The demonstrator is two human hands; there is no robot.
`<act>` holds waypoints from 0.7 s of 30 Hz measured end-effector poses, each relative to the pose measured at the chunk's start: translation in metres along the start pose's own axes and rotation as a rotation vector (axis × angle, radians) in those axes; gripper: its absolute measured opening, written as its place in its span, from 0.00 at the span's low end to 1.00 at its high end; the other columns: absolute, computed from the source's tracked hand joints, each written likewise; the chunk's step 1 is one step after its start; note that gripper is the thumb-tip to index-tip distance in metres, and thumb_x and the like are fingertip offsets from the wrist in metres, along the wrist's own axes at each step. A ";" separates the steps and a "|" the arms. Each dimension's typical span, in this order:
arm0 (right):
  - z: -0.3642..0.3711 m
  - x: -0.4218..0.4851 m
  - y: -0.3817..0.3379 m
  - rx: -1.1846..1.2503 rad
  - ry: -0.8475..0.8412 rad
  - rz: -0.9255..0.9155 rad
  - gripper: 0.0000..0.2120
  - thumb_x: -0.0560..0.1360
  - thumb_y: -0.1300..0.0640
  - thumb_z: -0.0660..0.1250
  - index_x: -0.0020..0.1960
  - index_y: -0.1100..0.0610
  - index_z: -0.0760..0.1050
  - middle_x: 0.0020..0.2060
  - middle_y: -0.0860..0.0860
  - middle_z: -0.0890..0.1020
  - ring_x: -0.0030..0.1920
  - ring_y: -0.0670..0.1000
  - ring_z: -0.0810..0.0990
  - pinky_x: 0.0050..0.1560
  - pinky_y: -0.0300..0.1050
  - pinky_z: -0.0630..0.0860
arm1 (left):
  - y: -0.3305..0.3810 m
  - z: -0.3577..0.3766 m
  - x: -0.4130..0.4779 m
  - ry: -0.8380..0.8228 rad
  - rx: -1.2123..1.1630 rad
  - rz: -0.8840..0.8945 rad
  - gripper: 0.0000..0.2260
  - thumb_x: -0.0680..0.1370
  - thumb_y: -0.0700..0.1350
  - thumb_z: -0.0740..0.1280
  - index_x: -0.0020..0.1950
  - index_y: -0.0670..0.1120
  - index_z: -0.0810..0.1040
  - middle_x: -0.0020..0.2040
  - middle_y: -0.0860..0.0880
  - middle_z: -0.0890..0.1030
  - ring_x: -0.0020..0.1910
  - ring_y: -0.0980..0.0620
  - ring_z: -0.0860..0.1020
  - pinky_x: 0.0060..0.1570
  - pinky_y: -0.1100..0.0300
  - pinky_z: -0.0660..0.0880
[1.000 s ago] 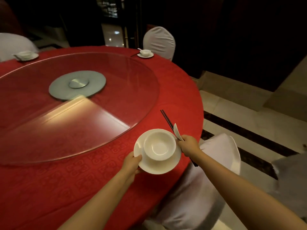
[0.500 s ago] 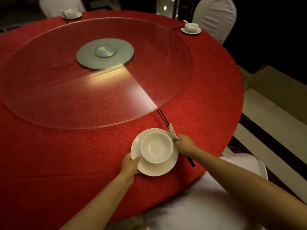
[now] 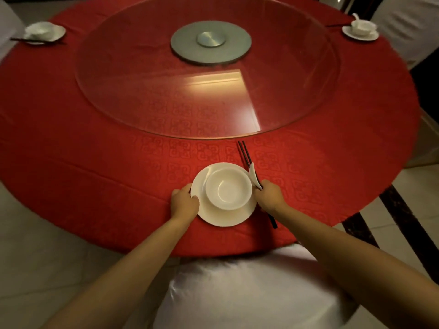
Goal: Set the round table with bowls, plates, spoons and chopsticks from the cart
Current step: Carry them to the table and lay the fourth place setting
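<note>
The plate (image 3: 223, 216) and bowl (image 3: 228, 188), held at the edge of the table (image 3: 95, 150) a second ago, are now brought further in over it, with spoon (image 3: 253, 175) and chopsticks (image 3: 245, 154) carried alongside.

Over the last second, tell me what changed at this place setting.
The plate with the bowl on it moved inward from the near edge of the table, toward the glass turntable; the spoon and chopsticks went with it. Nothing was taken up or let go: the left hand still grips the plate's rim, the right hand still holds spoon and chopsticks.

No legible text, labels or signs.
</note>
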State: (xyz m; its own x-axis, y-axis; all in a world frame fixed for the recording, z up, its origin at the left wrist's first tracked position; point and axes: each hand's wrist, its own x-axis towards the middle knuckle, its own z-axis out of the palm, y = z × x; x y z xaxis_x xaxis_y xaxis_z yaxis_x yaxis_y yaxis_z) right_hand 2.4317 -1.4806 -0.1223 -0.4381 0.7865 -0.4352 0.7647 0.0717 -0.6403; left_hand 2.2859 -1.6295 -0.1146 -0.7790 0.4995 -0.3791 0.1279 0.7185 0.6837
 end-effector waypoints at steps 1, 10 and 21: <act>0.000 -0.001 0.000 -0.024 0.003 -0.013 0.10 0.76 0.61 0.59 0.36 0.57 0.64 0.35 0.53 0.72 0.32 0.51 0.70 0.28 0.42 0.66 | 0.001 -0.001 -0.001 -0.003 0.017 -0.008 0.20 0.73 0.35 0.58 0.63 0.45 0.76 0.57 0.37 0.74 0.48 0.42 0.76 0.50 0.55 0.73; -0.008 -0.002 -0.005 0.106 0.141 -0.060 0.08 0.77 0.58 0.59 0.41 0.61 0.69 0.34 0.53 0.74 0.35 0.54 0.73 0.30 0.43 0.65 | 0.009 -0.010 -0.005 0.104 0.148 0.100 0.15 0.77 0.40 0.59 0.62 0.42 0.77 0.59 0.38 0.77 0.59 0.40 0.74 0.59 0.52 0.71; 0.002 -0.018 -0.010 0.432 0.063 0.077 0.11 0.76 0.57 0.62 0.37 0.61 0.72 0.27 0.54 0.75 0.21 0.50 0.69 0.20 0.37 0.66 | 0.019 0.006 -0.002 -0.006 -0.134 0.049 0.11 0.76 0.42 0.65 0.54 0.38 0.80 0.44 0.39 0.83 0.44 0.41 0.81 0.49 0.49 0.79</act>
State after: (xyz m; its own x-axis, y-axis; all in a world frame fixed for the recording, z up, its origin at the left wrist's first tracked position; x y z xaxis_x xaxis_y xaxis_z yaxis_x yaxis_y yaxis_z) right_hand 2.4308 -1.4963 -0.1094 -0.3477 0.8161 -0.4616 0.5205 -0.2415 -0.8190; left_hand 2.2930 -1.6142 -0.1046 -0.7704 0.5353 -0.3464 0.0822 0.6221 0.7786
